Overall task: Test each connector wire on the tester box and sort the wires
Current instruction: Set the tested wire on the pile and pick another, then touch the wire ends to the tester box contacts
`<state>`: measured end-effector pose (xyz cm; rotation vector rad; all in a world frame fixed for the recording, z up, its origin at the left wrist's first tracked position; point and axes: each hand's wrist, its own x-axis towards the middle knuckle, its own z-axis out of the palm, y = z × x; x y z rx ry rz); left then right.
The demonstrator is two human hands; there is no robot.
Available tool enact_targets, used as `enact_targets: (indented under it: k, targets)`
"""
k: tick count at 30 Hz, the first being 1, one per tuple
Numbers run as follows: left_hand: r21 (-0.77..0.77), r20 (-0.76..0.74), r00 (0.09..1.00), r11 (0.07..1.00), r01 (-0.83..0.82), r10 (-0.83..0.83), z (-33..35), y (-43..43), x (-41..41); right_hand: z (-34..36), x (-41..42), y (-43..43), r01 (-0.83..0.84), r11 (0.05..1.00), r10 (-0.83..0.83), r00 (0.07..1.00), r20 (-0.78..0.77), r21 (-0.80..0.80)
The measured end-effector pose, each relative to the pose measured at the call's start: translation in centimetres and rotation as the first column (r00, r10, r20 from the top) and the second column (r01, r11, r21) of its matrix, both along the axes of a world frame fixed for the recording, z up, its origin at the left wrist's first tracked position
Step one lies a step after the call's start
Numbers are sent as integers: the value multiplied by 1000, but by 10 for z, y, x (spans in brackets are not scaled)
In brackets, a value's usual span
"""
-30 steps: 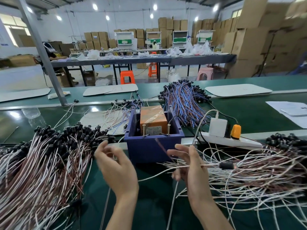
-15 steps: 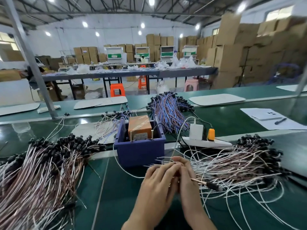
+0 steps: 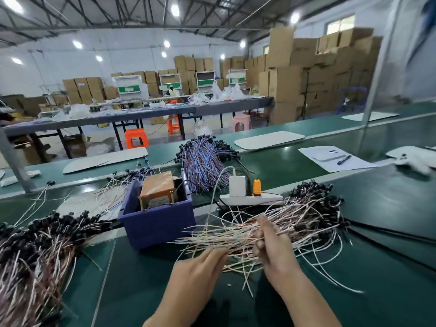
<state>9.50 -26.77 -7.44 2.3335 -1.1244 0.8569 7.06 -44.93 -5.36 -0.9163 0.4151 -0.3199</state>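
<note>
View: head
Left hand (image 3: 200,267): lower centre, fingers straight, lying on loose ends of the wire pile (image 3: 304,218).
Right hand (image 3: 274,250): just right of it, fingers curled, pinching strands of that pile.
Tester box (image 3: 157,188): mid-frame, inside the blue bin (image 3: 155,226) on the counter (image 3: 141,279).
Second wire pile (image 3: 35,244): lower left.

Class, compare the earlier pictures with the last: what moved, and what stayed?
Both hands went right, from before the bin to the right pile: the right hand now pinches its wires, the left hand touches their ends. Bin, tester and left pile stayed.
</note>
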Motion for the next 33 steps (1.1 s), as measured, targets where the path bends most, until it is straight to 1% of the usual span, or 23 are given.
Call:
enact_targets:
  k: [2, 4, 6, 8, 9, 11, 13, 15, 16, 17, 21, 25, 28, 30, 33]
  targets:
    - [-7, -22, 1000, 1000, -15, 15, 10, -19, 2, 15, -1, -21, -46, 995, 43, 998, 41, 84]
    - [-68, -84, 996, 997, -26, 20, 25, -43, 8, 37, 0, -38, -85, 986, 62, 986, 156, 146]
    - [-115, -147, 987, 990, -77, 59, 43, -69, 17, 62, 1, -54, -69, 989, 37, 972, 230, 131]
    - [-103, -196, 976, 987, -119, 97, 56, -95, 31, 84, 2, -64, -29, 997, 11, 971, 240, 72]
    - [-77, -228, 968, 989, -129, 109, 60, -108, 39, 91, 1, -68, 0, 999, -7, 975, 221, 33]
    - [33, -275, 952, 991, -130, 134, 60, -130, 51, 92, 0, -75, 47, 996, -37, 989, 142, -70]
    - [171, -309, 938, 980, -105, 155, 52, -145, 58, 80, -4, -73, 57, 981, -50, 998, 43, -183]
    - [288, -334, 924, 954, -88, 186, 43, -150, 64, 60, -9, -65, 81, 968, -87, 996, -14, -237]
    - [316, -327, 924, 944, -92, 199, 40, -149, 66, 51, -12, -59, 94, 962, -103, 994, -20, -255]
    - [310, -307, 931, 945, -100, 199, 38, -146, 67, 44, -14, -52, 96, 955, -103, 995, -10, -280]
    - [154, -255, 958, 984, -91, 129, 40, -99, 63, 27, -14, -23, -3, 904, 21, 999, 38, -427]
    - [38, -292, 950, 994, -106, 113, 34, -17, 43, 25, -5, 17, -54, 786, 114, 992, 59, -615]
    - [-69, -368, 916, 978, -199, 160, 17, 41, 22, 16, 2, 53, -57, 722, 147, 987, 72, -689]
    - [-154, -420, 885, 945, -290, 202, 6, 70, 11, 8, 6, 81, -79, 666, 213, 973, 87, -742]
    - [-195, -466, 838, 891, -409, 283, -5, 102, -2, -7, 11, 124, -93, 502, 322, 943, 87, -860]
